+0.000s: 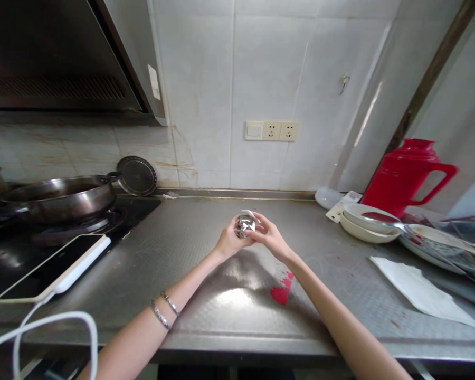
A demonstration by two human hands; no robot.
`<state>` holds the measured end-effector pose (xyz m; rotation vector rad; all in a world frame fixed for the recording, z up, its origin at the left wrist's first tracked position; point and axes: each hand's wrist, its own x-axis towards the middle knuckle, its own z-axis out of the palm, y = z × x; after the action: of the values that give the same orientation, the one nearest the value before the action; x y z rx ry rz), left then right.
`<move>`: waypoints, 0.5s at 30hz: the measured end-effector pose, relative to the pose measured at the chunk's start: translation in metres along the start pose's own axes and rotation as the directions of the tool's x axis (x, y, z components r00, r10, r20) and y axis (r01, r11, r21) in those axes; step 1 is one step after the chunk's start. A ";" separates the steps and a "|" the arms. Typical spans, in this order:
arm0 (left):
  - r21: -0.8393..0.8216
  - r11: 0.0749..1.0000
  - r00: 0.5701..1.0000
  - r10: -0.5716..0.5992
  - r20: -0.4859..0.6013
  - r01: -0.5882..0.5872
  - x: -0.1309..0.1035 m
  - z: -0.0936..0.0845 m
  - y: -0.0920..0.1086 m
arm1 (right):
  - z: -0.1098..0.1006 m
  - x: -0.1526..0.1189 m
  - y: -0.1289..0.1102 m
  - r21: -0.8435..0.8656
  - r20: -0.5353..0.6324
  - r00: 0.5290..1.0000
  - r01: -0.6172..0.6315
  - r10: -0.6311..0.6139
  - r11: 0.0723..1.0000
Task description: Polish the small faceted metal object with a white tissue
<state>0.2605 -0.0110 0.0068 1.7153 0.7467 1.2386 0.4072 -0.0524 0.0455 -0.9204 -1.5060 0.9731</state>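
Fingers of left hand [228, 240] and right hand [272, 238] clamp a shiny object [246, 226] (identity unclear); steady, even pressure is advisable.

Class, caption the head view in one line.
Left hand and right hand hold a small silvery object over a metal counter.

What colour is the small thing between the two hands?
The small thing is shiny silver, best seen in the head view.

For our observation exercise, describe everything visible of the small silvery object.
Held by the left hand and right hand over the metal counter, the small silvery object looks shiny, perhaps metallic, and roughly round, with angular light and dark patches and a pale flat piece along its top. Finer parts and tilt are unclear.
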 end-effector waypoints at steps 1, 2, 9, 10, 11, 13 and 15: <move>-0.029 1.000 1.000 -0.008 -0.003 0.008 0.000 0.001 -0.001 | 0.001 0.000 0.000 -0.003 -0.013 1.000 -0.004 0.004 1.000; -0.061 0.998 1.000 -0.025 -0.004 0.025 0.000 0.001 -0.002 | 0.001 0.000 0.000 -0.004 -0.027 1.000 -0.005 0.005 1.000; -0.188 0.970 0.976 -0.120 0.184 0.155 0.003 -0.009 -0.004 | 0.003 0.000 -0.002 0.067 -0.072 0.992 -0.102 0.107 0.992; -0.142 0.981 0.972 -0.103 0.212 0.134 0.003 -0.012 -0.004 | 0.003 0.000 -0.002 0.084 -0.081 0.988 -0.127 0.133 0.988; -0.069 0.993 0.973 -0.078 0.217 0.095 0.003 -0.014 -0.004 | 0.002 0.000 -0.002 0.097 -0.088 0.984 -0.145 0.153 0.985; 0.106 0.994 0.982 -0.002 0.187 -0.018 0.002 -0.020 -0.004 | 0.001 0.001 -0.002 0.108 -0.097 0.980 -0.163 0.173 0.981; 0.237 0.964 0.982 0.082 0.169 -0.122 0.001 -0.023 -0.002 | 0.000 0.001 -0.003 0.107 -0.099 0.978 -0.173 0.184 0.979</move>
<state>0.2392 -0.0031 0.0085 2.0522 0.7495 1.0980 0.4067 -0.0529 0.0490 -1.0339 -1.2894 1.0989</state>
